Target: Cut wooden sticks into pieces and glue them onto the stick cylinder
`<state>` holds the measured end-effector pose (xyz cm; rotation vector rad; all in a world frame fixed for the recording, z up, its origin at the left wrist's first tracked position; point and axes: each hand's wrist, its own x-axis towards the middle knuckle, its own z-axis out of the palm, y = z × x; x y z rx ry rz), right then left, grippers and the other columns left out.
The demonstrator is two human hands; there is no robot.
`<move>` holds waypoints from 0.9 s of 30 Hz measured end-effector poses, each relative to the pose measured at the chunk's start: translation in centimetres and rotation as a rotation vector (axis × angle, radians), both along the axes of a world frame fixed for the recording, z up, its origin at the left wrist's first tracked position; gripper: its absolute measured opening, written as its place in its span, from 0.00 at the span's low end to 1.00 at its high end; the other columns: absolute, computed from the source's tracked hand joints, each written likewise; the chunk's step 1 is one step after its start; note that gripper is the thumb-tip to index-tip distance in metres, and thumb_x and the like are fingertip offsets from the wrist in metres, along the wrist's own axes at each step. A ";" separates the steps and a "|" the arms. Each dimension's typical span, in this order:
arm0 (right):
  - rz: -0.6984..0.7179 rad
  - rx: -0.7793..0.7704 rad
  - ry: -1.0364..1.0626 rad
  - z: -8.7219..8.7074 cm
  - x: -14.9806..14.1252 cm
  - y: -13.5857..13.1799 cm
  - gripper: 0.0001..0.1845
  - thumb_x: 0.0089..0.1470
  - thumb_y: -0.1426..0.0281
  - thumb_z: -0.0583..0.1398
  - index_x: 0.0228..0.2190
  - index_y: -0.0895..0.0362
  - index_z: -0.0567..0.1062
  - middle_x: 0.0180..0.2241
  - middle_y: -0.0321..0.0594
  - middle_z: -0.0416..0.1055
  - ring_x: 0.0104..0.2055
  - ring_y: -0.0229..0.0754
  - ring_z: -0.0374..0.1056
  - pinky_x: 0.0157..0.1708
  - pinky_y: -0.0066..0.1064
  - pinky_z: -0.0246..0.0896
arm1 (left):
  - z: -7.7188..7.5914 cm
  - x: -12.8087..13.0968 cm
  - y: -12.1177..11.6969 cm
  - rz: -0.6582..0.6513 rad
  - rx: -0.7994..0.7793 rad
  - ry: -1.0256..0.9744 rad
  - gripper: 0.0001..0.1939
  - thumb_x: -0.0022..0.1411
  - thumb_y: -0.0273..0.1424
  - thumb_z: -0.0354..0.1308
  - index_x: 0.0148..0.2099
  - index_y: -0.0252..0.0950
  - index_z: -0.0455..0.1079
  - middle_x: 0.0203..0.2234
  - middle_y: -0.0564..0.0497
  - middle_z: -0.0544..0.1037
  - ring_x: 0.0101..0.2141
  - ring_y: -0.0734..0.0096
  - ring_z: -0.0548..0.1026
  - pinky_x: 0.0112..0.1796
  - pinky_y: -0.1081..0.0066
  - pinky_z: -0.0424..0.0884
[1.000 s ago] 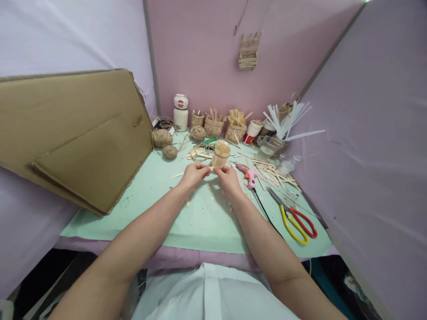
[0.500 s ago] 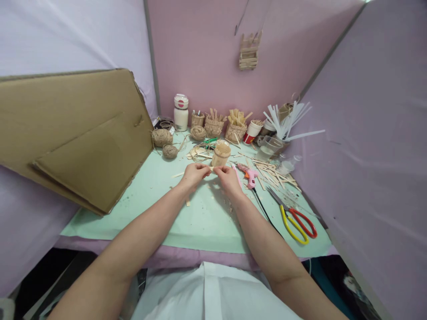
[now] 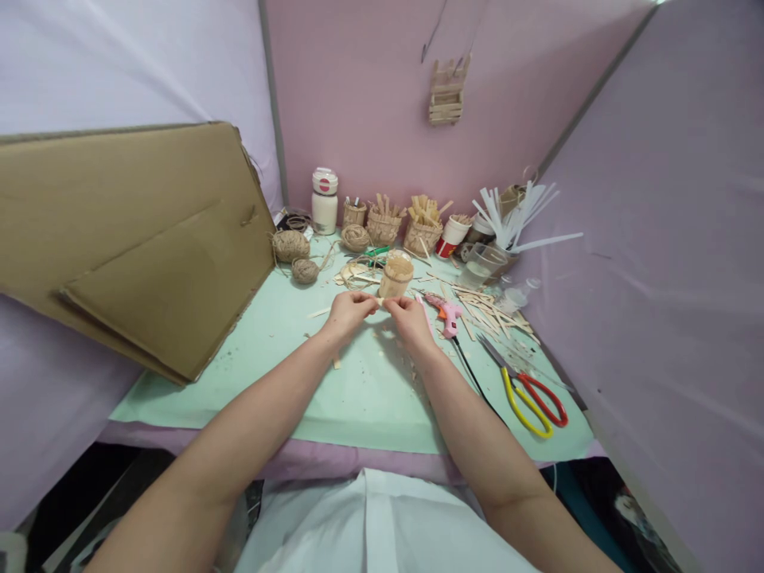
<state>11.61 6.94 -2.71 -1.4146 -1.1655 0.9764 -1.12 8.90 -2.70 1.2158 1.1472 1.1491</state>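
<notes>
Between my fingertips is a short pale wooden strip (image 3: 380, 302), mostly covered by the fingers. My left hand (image 3: 352, 312) pinches its left end, and my right hand (image 3: 408, 316) pinches the right end. Just behind the hands stands a small round wooden cup (image 3: 396, 275) with a band around it, upright on the green table cover (image 3: 364, 398). To the right of my right hand lies a pink glue gun (image 3: 447, 313) with a black cord.
Yellow-and-red-handled scissors (image 3: 519, 390) and scattered wooden strips (image 3: 489, 310) lie at the right. Twine balls (image 3: 291, 246), a white bottle (image 3: 324, 203) and stick-filled baskets (image 3: 422, 231) line the back. A large cardboard panel (image 3: 149, 239) leans at the left.
</notes>
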 end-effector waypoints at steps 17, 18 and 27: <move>-0.002 -0.001 0.031 -0.1 -0.1 0.1 0.16 0.39 0.61 0.59 0.26 0.61 0.76 0.22 0.37 0.69 0.21 0.34 0.60 0.20 0.25 0.55 | 0.3 0.1 0.0 0.017 -0.061 -0.029 0.06 0.40 0.30 0.57 0.23 0.33 0.72 0.17 0.52 0.72 0.22 0.76 0.66 0.24 0.75 0.59; -0.006 0.002 0.023 0.0 -0.1 0.1 0.16 0.40 0.61 0.59 0.26 0.61 0.76 0.22 0.37 0.69 0.22 0.35 0.60 0.20 0.25 0.54 | 0.3 0.0 0.0 0.021 -0.064 -0.032 0.06 0.40 0.30 0.57 0.23 0.33 0.72 0.17 0.52 0.72 0.21 0.76 0.66 0.24 0.75 0.59; -0.025 0.043 -0.107 0.6 -0.1 -0.2 0.17 0.42 0.60 0.56 0.28 0.61 0.76 0.24 0.38 0.71 0.24 0.36 0.62 0.24 0.26 0.55 | 0.4 0.0 -0.1 0.016 -0.060 -0.055 0.07 0.41 0.32 0.60 0.25 0.32 0.72 0.18 0.52 0.72 0.22 0.76 0.66 0.25 0.75 0.60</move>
